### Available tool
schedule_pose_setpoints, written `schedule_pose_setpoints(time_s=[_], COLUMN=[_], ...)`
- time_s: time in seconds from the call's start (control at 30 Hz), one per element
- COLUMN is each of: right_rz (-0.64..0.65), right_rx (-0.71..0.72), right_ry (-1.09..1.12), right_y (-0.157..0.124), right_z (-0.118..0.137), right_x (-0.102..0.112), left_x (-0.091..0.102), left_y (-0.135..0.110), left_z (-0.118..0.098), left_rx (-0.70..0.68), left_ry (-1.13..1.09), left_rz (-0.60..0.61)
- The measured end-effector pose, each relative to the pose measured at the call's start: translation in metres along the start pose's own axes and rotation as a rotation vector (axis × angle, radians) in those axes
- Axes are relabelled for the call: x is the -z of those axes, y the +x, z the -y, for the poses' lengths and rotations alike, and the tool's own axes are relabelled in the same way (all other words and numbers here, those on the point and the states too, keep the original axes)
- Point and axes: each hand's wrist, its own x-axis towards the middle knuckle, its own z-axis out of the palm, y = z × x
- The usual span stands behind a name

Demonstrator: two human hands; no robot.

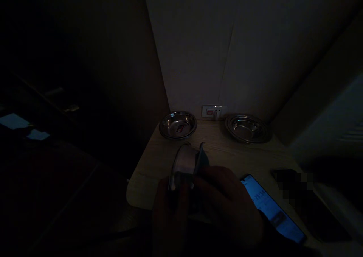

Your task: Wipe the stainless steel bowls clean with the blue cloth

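The picture is very dark. Near the front edge of the small table, my left hand is closed around what looks like a shallow metal bowl, held up on its edge with a bright rim on its left side. My right hand is bent over the bowl's right side, its fingers closed on a dark bluish-green, cloth-like piece that stands up beside the pale inner face. My fingertips and the lower part of the bowl are lost in shadow.
A shiny steel bowl with a label inside stands at the back left of the wooden table. Several nested steel bowls are at the back right. A lit phone lies beside my right hand, near a dark flat object. A wall socket holds a plug.
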Motion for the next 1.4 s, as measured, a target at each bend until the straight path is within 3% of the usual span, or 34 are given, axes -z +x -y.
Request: schedule_pose_setpoints(time_s=[0.5, 0.7, 0.87, 1.4], right_rz=[0.032, 0.044, 0.03, 0.035], right_rx=[0.048, -0.005, -0.012, -0.028], right_ry=[-0.003, 0.054, 0.072, 0.108], right_y=[0.003, 0.009, 0.01, 0.008], right_z=[-0.002, -0.007, -0.007, -0.009], right_x=[0.004, 0.003, 0.006, 0.001], left_x=[0.001, -0.003, -0.004, -0.009], left_y=[0.003, 0.0, -0.002, -0.009], left_z=[0.001, 0.0, 0.0, -0.014], left_rx=[0.01, 0.028, 0.02, 0.046], left_ry=[0.012, -0.032, -0.004, -0.061], left_rz=[0.034, -0.026, 0.012, -0.088])
